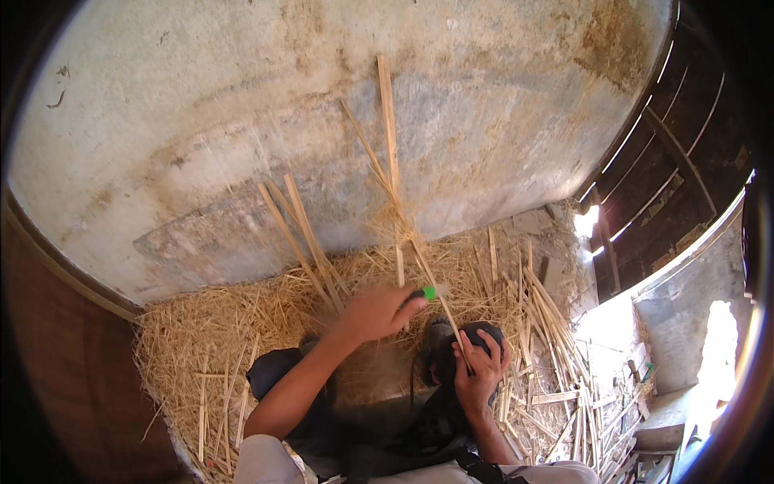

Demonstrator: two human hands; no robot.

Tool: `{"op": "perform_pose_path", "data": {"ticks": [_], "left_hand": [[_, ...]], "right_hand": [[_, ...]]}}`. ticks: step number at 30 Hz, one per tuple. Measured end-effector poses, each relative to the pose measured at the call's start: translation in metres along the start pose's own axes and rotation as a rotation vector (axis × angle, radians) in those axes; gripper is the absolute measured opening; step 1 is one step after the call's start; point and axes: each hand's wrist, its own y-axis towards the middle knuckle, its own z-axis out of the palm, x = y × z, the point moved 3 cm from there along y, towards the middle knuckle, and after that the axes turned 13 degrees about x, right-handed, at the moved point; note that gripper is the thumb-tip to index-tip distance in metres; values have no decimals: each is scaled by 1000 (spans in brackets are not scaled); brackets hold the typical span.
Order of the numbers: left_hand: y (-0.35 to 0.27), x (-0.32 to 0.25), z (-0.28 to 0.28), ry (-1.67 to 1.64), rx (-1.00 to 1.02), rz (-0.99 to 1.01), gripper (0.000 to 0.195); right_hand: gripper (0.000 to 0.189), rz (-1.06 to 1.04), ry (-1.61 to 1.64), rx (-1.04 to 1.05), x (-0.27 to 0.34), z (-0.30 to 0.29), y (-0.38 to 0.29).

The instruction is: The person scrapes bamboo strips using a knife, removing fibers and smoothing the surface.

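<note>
My left hand (376, 311), blurred, grips a tool by its black and green handle (426, 294). The tool's working end lies at a long thin bamboo or wood strip (427, 266) and is too blurred to make out. My right hand (478, 369) holds the near end of this strip against my right knee. From there the strip slants away toward the wall, its far end up at the left. Thin curled shavings (393, 221) cling around its middle. Behind it, a wider pale slat (387, 121) leans on the wall.
A stained plaster wall (242, 121) rises in front of me. Several slats (302, 224) lean on it at the left. Straw-like shavings (199, 327) cover the floor around my feet. Many loose strips (556, 339) lie piled at the right, near a dark slatted partition (677, 151).
</note>
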Motion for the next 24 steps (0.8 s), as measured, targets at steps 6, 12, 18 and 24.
{"op": "perform_pose_path", "data": {"ticks": [6,12,18,24], "left_hand": [[2,6,0,54,-39,-8,59],[0,-2,6,142,-17,28,57],[0,-3,8,201,8,-14,56],[2,1,6,204,-70,-71,54]], "right_hand": [[37,10,2,8,0,-1,-1],[36,21,23,8,3,-5,1],[36,22,23,21,2,-6,1],[39,6,49,30,-1,-5,1]]}}
